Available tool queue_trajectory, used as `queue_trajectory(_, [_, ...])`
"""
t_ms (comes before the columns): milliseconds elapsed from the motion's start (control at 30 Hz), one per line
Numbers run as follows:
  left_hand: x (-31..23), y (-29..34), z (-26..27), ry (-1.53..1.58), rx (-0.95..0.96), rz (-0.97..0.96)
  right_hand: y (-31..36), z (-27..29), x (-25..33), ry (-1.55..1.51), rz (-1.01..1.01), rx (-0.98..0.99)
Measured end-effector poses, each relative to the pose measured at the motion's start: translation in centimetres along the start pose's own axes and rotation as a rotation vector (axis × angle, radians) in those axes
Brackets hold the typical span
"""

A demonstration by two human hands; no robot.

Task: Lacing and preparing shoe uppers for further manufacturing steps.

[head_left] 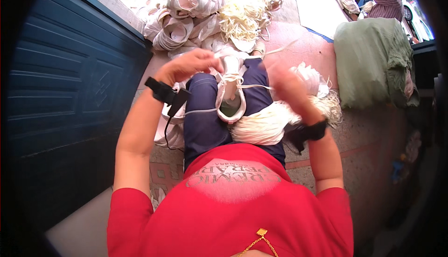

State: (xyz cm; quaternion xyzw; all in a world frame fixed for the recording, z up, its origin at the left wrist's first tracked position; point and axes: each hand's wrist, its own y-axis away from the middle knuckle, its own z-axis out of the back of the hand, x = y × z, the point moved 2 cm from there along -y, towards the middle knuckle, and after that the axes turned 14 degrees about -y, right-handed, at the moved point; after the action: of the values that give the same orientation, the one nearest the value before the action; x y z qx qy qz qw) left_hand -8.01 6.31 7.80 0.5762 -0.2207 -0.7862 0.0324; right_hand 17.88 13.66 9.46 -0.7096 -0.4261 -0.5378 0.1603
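Observation:
A white shoe upper with an open bottom rests between my thighs, its white laces strung through the eyelets. My left hand is at its far left side, fingers curled and closed; what they pinch is too small to make out. My right hand hovers to the right of the upper, smeared by motion. One white shoelace runs from the upper toward this hand, but its fingers cannot be read. A thick bundle of cream laces lies across my right thigh.
Beyond my knees is a heap of white shoe uppers with tangled pale-yellow laces. More white pieces lie to the right. A big green sack stands farther right, a dark blue door at left. Another person sits far right.

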Motion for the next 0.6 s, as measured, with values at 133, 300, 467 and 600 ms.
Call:
queue_trajectory(133, [-4.2, 4.2, 5.3, 0.38, -0.27, -0.163, -0.4, -5.2, -10.9, -0.181, -0.615, -0.051])
queue_trajectory(300, [-5.1, 11.2, 12.6, 0.656, -0.575, -0.291, -4.3, -5.1, -17.5, -0.153, -0.595, -0.432])
queue_trajectory(467, [-1.7, 16.2, 14.2, 0.673, -0.81, -0.246, -6.2, -5.5, -18.9, -0.623, -0.608, -0.882])
queue_trajectory(600, [2.3, 15.9, 11.6, 0.603, -0.814, -0.014, -6.4, -4.4, -20.9, -0.866, -0.601, -0.886])
